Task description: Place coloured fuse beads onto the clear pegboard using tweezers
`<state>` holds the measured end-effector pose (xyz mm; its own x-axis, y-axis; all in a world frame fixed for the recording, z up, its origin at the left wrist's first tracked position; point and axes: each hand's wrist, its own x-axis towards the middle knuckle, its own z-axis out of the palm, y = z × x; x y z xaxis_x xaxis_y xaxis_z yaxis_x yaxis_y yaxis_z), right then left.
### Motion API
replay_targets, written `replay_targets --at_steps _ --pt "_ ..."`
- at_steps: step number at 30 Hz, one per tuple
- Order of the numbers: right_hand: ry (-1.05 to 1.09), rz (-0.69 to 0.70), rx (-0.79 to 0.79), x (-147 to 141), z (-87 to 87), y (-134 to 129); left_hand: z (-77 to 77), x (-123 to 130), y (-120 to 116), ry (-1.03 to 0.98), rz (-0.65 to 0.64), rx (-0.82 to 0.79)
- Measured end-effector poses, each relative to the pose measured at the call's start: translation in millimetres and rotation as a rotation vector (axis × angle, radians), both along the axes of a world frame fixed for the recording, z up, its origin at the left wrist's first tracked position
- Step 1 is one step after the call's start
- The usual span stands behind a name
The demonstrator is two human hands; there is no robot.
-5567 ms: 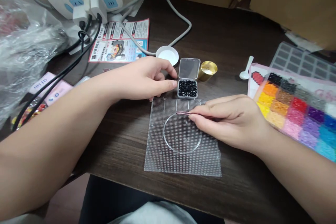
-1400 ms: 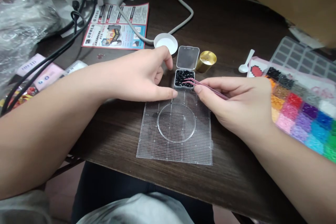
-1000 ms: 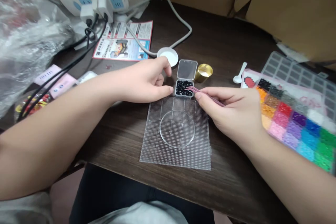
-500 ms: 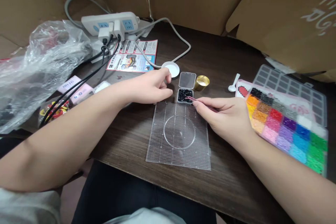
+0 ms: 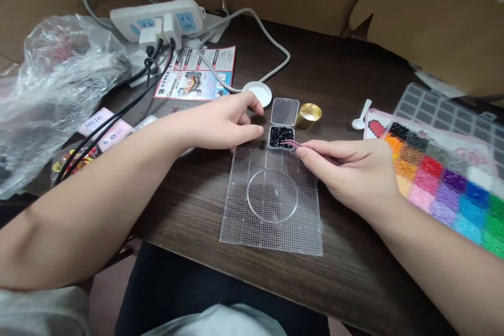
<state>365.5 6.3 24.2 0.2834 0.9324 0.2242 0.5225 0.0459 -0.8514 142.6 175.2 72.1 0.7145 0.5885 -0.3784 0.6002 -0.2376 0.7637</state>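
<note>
Pinched between the thumb and fingers of my right hand (image 5: 350, 170) is a pair of pinkish tweezers (image 5: 293, 144). Their tips are at the black beads (image 5: 279, 134) in a small clear box with its lid (image 5: 285, 112) flipped up. My left hand (image 5: 232, 121) holds nothing; its thumb and index finger are apart, the other fingers bent, just left of the box. A round white lid (image 5: 258, 93) lies by its index finger. In front of the box is a clear square pegboard (image 5: 271, 239) with a circle marked on it.
A gold cylindrical container (image 5: 308, 116) stands right of the bead box, with a white spoon (image 5: 361, 115) farther right. A compartment case of coloured beads (image 5: 429, 168) occupies the right side. Left are a power strip (image 5: 157, 17), cables, a printed leaflet (image 5: 197, 76) and plastic wrapping (image 5: 71, 73).
The view has shifted slightly. My left index finger reaches a little farther out over the white lid. The tweezers' tips stay at the black beads.
</note>
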Motion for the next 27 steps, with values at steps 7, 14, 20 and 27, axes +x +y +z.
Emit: replay_targets --at_steps 7,14,20,27 --pt "-0.029 0.189 -0.013 -2 6.9 -2 3.7 3 -2 0.067 -0.009 0.08" --pt "-0.124 0.28 -0.054 -1 10.4 0 -2.2 1 3 0.023 -0.012 0.078" --pt "-0.066 0.245 -0.058 0 11.0 0 1.4 3 0 0.09 -0.021 0.092" --pt "-0.059 0.288 -0.069 2 12.3 2 0.1 4 3 0.054 -0.006 0.045"
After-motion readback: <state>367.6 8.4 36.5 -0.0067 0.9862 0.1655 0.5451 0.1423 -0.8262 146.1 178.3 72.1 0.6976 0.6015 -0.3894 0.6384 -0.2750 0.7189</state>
